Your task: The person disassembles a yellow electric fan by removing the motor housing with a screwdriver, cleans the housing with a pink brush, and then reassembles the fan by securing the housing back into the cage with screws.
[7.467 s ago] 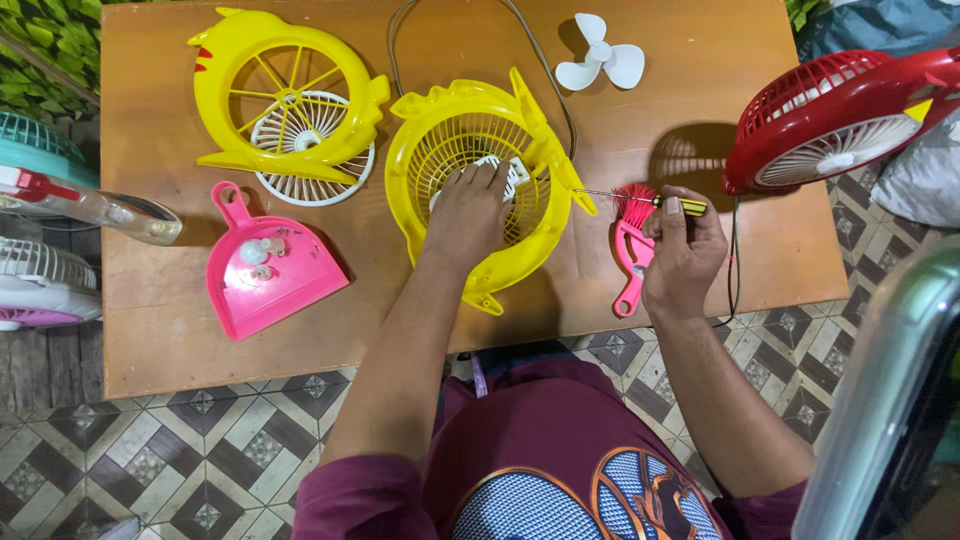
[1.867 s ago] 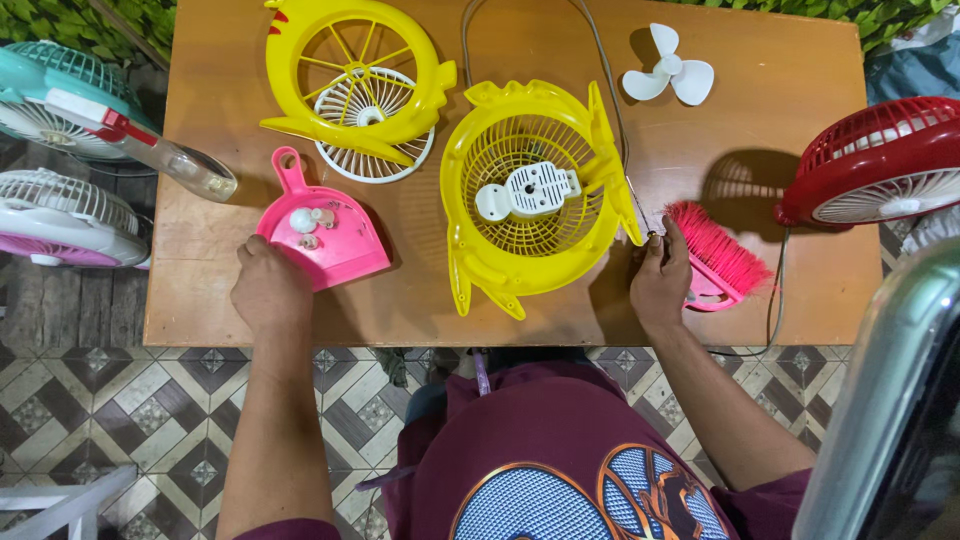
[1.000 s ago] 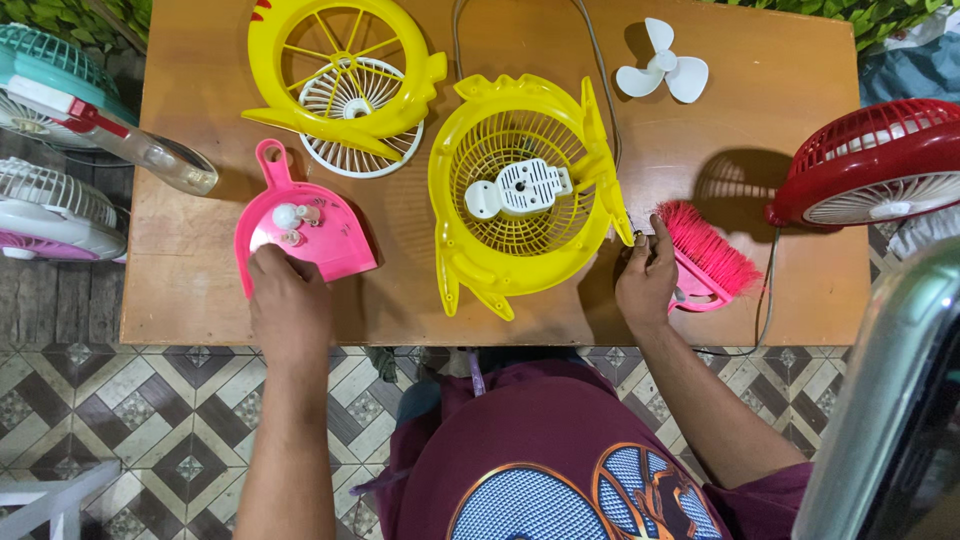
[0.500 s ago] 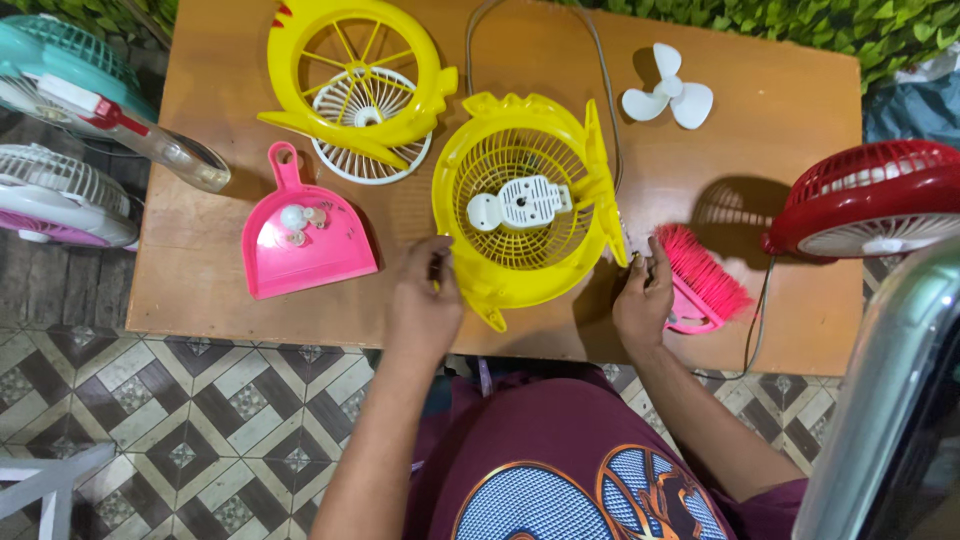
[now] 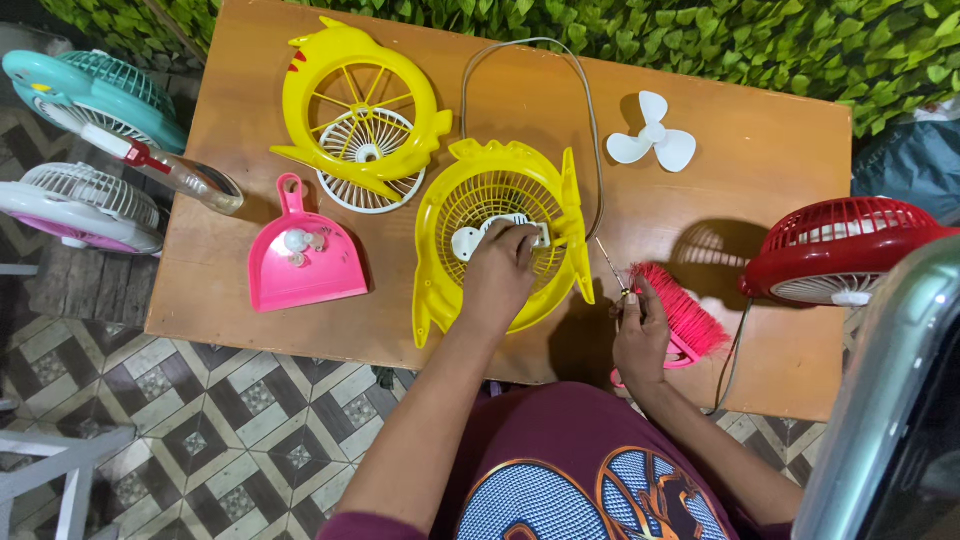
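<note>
The left hand [image 5: 497,275] has moved from the tabletop's [image 5: 240,310] near edge onto the yellow fan shell [image 5: 500,240] in the middle, fingers pinching its white motor piece [image 5: 478,237]. The right hand [image 5: 640,335] grips a thin screwdriver [image 5: 610,268] beside one pink brush [image 5: 685,318]. Two yellow shells, one pink dustpan [image 5: 300,265], one white blade [image 5: 652,136].
</note>
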